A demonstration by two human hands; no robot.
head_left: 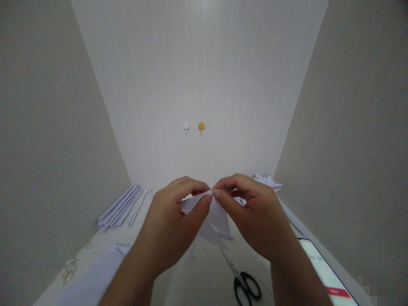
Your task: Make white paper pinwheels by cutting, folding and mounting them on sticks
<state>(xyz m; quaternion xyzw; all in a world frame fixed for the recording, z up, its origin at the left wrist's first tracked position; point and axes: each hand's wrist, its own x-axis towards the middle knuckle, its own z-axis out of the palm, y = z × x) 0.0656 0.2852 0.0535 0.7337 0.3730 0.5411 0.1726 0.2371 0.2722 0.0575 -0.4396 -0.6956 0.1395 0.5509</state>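
Note:
A piece of white paper [215, 223] hangs between my two hands, raised above the table. My left hand [178, 216] pinches its upper edge between thumb and fingers. Close beside it, almost touching, my right hand [248, 208] pinches the same edge with thumb and forefinger. The paper's lower part droops and looks curved. Part of it is hidden behind my fingers. Below the hands, scissors [244, 282] with black handles lie on the table, blades pointing away from me.
Folded white paper strips [119, 208] lie at the left, near white sheets [95, 276]. Folded paper pieces [267, 180] sit at the back right. A lit phone [321, 263] lies by my right forearm. Walls stand close on three sides, with a white hook [186, 126] and yellow hook [201, 126].

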